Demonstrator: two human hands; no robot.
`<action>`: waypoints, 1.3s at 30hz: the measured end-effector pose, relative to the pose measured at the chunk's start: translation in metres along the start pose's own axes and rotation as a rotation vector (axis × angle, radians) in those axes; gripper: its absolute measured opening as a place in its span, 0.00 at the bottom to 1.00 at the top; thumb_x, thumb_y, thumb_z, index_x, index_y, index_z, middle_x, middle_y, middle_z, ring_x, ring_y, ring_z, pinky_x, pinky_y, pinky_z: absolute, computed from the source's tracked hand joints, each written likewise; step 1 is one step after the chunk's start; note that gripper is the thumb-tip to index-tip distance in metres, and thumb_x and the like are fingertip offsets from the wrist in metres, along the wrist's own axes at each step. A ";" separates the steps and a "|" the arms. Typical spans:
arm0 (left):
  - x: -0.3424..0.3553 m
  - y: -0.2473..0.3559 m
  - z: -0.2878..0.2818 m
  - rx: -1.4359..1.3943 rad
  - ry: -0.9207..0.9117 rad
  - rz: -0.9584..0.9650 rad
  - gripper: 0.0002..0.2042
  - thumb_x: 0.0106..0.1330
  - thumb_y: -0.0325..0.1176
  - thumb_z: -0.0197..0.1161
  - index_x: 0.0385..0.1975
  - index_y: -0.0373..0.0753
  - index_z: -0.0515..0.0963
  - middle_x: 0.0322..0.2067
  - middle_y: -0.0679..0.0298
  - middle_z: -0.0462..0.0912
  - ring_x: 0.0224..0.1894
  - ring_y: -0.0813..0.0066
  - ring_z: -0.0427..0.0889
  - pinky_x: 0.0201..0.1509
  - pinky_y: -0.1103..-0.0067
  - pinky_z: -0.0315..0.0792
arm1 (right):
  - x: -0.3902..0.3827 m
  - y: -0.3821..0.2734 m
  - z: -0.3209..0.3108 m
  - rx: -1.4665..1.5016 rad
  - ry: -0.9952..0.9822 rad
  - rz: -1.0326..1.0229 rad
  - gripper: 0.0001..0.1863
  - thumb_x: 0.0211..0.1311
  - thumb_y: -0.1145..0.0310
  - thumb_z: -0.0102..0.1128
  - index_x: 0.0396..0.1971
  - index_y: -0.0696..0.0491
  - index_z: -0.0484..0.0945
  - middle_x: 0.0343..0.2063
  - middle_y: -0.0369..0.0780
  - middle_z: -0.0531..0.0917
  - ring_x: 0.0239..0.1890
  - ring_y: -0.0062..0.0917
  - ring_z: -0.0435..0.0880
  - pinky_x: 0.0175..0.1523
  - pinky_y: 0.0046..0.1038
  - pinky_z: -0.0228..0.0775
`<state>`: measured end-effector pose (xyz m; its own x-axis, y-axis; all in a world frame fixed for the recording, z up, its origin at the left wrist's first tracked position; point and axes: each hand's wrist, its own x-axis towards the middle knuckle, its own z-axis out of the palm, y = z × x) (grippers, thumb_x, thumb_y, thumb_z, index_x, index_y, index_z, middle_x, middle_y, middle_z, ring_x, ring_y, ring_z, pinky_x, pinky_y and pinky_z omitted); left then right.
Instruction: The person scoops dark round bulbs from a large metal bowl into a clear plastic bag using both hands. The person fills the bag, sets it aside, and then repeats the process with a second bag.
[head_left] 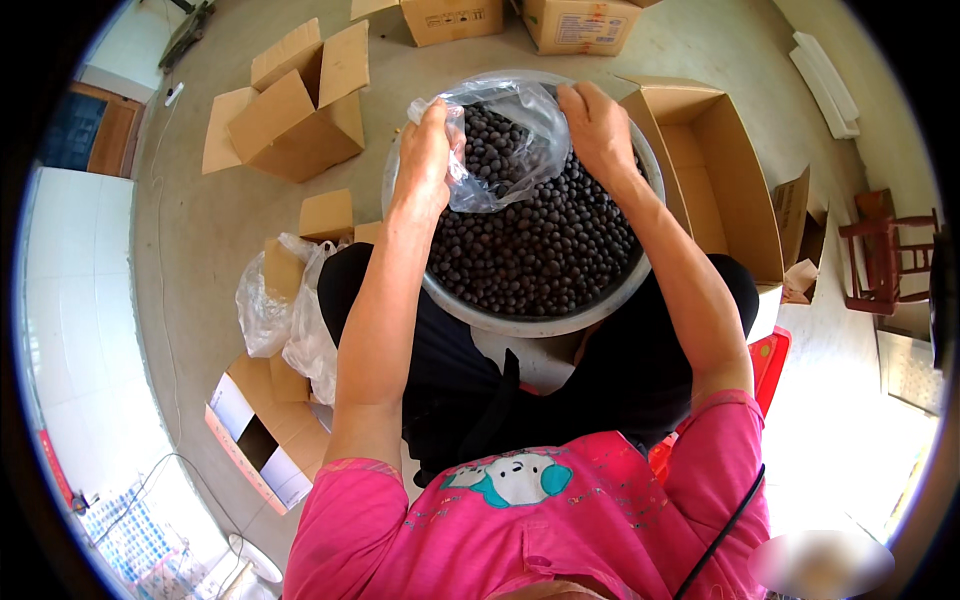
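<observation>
A wide grey basin [521, 324] in front of my lap is filled with small dark round balls [545, 245], whose exact kind I cannot make out. Over its far side a clear plastic bag [545, 140] is spread between my hands, its mouth wide. My left hand [428, 150] grips the bag's left edge, fingers closed. At the opposite edge my right hand [598, 125] pinches the plastic near the basin's rim. Dark balls show within the bag's opening; whether they lie inside the bag or below it, I cannot tell.
An open cardboard box [705, 170] stands against the basin's right side. Another open carton [300, 110] sits at the far left, with more boxes [575, 25] at the back. Crumpled plastic bags [300, 310] lie left of my knee. A wooden chair [885, 255] is at the right.
</observation>
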<state>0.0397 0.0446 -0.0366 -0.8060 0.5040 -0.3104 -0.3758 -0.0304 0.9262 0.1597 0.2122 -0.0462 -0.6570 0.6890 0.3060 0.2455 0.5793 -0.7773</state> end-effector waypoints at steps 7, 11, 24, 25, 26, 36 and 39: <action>0.000 -0.003 -0.002 -0.038 -0.008 0.009 0.13 0.71 0.43 0.50 0.35 0.39 0.73 0.15 0.71 0.67 0.15 0.82 0.63 0.18 0.82 0.56 | -0.001 -0.018 0.048 0.235 -0.118 0.096 0.21 0.65 0.56 0.50 0.32 0.61 0.79 0.28 0.51 0.82 0.35 0.42 0.82 0.44 0.35 0.71; 0.000 -0.005 -0.001 -0.049 0.012 0.022 0.12 0.70 0.43 0.52 0.33 0.40 0.73 0.17 0.71 0.69 0.17 0.82 0.65 0.19 0.82 0.59 | 0.002 -0.024 0.065 0.457 -0.208 0.228 0.20 0.67 0.56 0.50 0.31 0.59 0.78 0.23 0.41 0.77 0.26 0.26 0.74 0.32 0.28 0.65; 0.000 -0.007 -0.002 -0.075 0.027 0.036 0.14 0.71 0.43 0.52 0.35 0.39 0.76 0.23 0.70 0.73 0.22 0.82 0.70 0.22 0.82 0.63 | -0.009 -0.036 0.076 0.241 -0.326 0.010 0.26 0.71 0.48 0.41 0.44 0.58 0.75 0.42 0.55 0.80 0.48 0.52 0.76 0.54 0.40 0.67; 0.002 -0.007 -0.004 -0.045 0.024 0.031 0.13 0.71 0.43 0.51 0.36 0.39 0.76 0.22 0.70 0.73 0.21 0.82 0.69 0.22 0.82 0.62 | -0.006 -0.034 0.071 0.235 -0.348 0.022 0.26 0.70 0.48 0.41 0.42 0.58 0.77 0.41 0.55 0.80 0.47 0.51 0.77 0.54 0.40 0.67; 0.002 -0.006 -0.007 -0.038 0.014 0.029 0.13 0.71 0.43 0.51 0.35 0.39 0.75 0.22 0.70 0.72 0.21 0.82 0.69 0.22 0.82 0.62 | -0.004 -0.032 0.066 0.229 -0.369 0.035 0.27 0.70 0.48 0.41 0.40 0.58 0.78 0.41 0.55 0.80 0.47 0.50 0.77 0.53 0.40 0.67; 0.001 0.000 -0.007 -0.028 0.024 0.011 0.16 0.72 0.43 0.47 0.38 0.34 0.75 0.17 0.69 0.68 0.17 0.83 0.64 0.19 0.83 0.58 | -0.001 -0.002 0.020 0.095 -0.091 -0.143 0.15 0.66 0.61 0.49 0.35 0.57 0.79 0.34 0.51 0.82 0.39 0.46 0.80 0.45 0.39 0.71; 0.003 -0.001 -0.009 -0.034 0.011 0.017 0.17 0.71 0.42 0.48 0.38 0.33 0.75 0.18 0.69 0.69 0.18 0.83 0.65 0.20 0.83 0.59 | -0.004 0.038 0.008 -0.248 -0.091 -0.204 0.13 0.62 0.62 0.53 0.41 0.54 0.76 0.41 0.49 0.78 0.46 0.47 0.76 0.51 0.42 0.69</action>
<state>0.0336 0.0384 -0.0404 -0.8172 0.4934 -0.2977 -0.3774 -0.0678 0.9236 0.1655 0.2279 -0.0816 -0.7687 0.5128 0.3823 0.2610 0.7972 -0.5444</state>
